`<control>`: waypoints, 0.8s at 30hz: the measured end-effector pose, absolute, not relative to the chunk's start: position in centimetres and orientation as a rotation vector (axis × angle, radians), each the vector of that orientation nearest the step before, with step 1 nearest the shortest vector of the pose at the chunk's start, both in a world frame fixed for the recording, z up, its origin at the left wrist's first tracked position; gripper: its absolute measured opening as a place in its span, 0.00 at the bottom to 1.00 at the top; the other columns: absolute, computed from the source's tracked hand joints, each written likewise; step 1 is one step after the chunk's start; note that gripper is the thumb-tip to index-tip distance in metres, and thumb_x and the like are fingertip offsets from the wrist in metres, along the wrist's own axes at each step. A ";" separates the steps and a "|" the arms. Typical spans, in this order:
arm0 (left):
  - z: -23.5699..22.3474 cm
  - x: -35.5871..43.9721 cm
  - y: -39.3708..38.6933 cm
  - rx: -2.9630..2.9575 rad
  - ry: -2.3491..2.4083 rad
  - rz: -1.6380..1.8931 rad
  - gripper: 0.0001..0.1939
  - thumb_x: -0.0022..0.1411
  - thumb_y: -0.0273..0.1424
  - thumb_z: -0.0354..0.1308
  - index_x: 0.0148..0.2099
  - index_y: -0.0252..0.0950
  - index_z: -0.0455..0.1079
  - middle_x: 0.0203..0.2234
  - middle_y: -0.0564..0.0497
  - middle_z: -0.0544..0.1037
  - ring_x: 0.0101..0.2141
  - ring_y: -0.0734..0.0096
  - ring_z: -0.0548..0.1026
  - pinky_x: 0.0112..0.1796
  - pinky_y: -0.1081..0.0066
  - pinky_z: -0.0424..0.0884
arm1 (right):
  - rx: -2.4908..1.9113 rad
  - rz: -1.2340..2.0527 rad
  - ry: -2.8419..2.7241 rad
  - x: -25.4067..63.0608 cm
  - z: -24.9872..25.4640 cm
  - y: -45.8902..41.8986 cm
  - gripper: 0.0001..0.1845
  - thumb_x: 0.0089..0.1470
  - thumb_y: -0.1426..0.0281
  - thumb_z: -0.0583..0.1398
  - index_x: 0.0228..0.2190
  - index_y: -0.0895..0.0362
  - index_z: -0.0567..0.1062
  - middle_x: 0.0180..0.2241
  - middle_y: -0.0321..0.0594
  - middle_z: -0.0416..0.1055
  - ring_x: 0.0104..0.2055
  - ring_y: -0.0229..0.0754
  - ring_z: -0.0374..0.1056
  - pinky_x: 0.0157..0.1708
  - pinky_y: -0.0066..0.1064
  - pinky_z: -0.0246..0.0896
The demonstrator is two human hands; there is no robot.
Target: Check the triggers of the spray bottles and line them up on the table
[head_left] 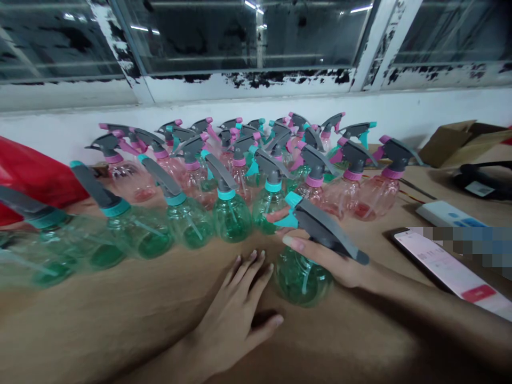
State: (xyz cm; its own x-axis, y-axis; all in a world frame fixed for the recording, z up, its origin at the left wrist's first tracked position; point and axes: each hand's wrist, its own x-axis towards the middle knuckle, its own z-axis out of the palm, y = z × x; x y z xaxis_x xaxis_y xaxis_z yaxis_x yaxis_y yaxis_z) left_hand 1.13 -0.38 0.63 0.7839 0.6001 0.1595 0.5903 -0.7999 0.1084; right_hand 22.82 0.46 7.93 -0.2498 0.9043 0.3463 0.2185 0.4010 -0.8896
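My right hand (320,256) is wrapped round the neck of a green spray bottle (302,280) with a grey and teal trigger head. That bottle stands upright on the wooden table (152,320), its nozzle pointing to the far left. Flat on the tabletop just left of it lies my left hand (240,309), fingers stretched out and holding nothing. Beyond both hands runs a row of green spray bottles (232,216) with teal collars. Behind and to the right stand several pink spray bottles (376,194) with pink collars.
At the right lies a phone (448,261) with a lit screen, near a white and blue box (450,213). Farther back are a black strapped object (484,178) and an open cardboard box (456,141). Red material (36,176) sits at the left. A wall with windows closes the back.
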 end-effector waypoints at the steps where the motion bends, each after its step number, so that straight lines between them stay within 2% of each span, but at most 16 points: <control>1: 0.6 1.1 -0.4 2.910 0.975 0.296 0.34 0.65 0.45 0.52 0.66 0.32 0.49 0.64 0.41 0.51 0.63 0.53 0.49 0.58 0.51 0.51 | -0.967 0.927 -1.702 22.8 7.8 0.5 0.18 0.54 0.61 0.60 0.46 0.52 0.70 0.42 0.39 0.73 0.42 0.41 0.71 0.46 0.35 0.66; 3: 0.6 1.1 -0.4 2.894 0.973 0.303 0.35 0.65 0.45 0.52 0.66 0.32 0.49 0.64 0.41 0.52 0.63 0.54 0.49 0.58 0.50 0.51 | -0.933 0.954 -1.686 22.8 7.6 0.5 0.19 0.54 0.62 0.60 0.47 0.51 0.69 0.50 0.39 0.70 0.47 0.42 0.70 0.49 0.34 0.65; 4: 0.7 1.2 -0.4 2.886 0.974 0.301 0.35 0.65 0.45 0.52 0.66 0.32 0.49 0.64 0.41 0.52 0.63 0.53 0.49 0.58 0.50 0.51 | -0.934 0.954 -1.690 22.8 7.5 0.5 0.19 0.54 0.62 0.60 0.48 0.51 0.69 0.51 0.39 0.69 0.47 0.42 0.70 0.49 0.35 0.65; 6: 0.7 1.2 -0.4 2.875 0.977 0.292 0.35 0.64 0.45 0.52 0.65 0.32 0.49 0.64 0.41 0.52 0.63 0.53 0.49 0.58 0.50 0.50 | -0.971 0.921 -1.705 22.9 7.3 0.4 0.20 0.54 0.61 0.60 0.49 0.50 0.69 0.49 0.39 0.71 0.47 0.43 0.70 0.49 0.37 0.66; 10: 0.8 1.2 -0.4 2.844 0.973 0.291 0.36 0.64 0.46 0.52 0.66 0.31 0.48 0.64 0.41 0.52 0.63 0.54 0.49 0.59 0.51 0.50 | -1.054 0.825 -1.737 22.9 7.6 0.4 0.21 0.53 0.59 0.60 0.48 0.51 0.71 0.38 0.39 0.76 0.41 0.46 0.72 0.43 0.40 0.69; 15: 0.7 1.1 -0.5 2.737 1.027 0.379 0.41 0.62 0.48 0.54 0.67 0.32 0.42 0.63 0.39 0.54 0.62 0.52 0.52 0.58 0.49 0.52 | -0.977 0.853 -1.786 22.7 8.0 0.3 0.20 0.55 0.63 0.58 0.51 0.48 0.69 0.46 0.38 0.73 0.43 0.43 0.72 0.47 0.39 0.67; 20: 1.7 1.2 -1.0 2.505 1.087 0.482 0.43 0.61 0.45 0.57 0.67 0.38 0.37 0.62 0.39 0.57 0.60 0.50 0.57 0.54 0.49 0.61 | -0.932 0.930 -1.740 21.4 7.9 -0.1 0.18 0.54 0.63 0.59 0.47 0.50 0.71 0.48 0.39 0.71 0.48 0.45 0.70 0.47 0.38 0.67; 24: 2.7 0.6 -2.2 2.401 1.090 0.622 0.48 0.56 0.45 0.62 0.67 0.40 0.36 0.58 0.40 0.62 0.57 0.50 0.62 0.51 0.52 0.65 | -0.886 0.918 -1.773 18.8 8.0 -0.4 0.17 0.53 0.64 0.60 0.46 0.52 0.71 0.39 0.40 0.73 0.36 0.43 0.71 0.37 0.37 0.69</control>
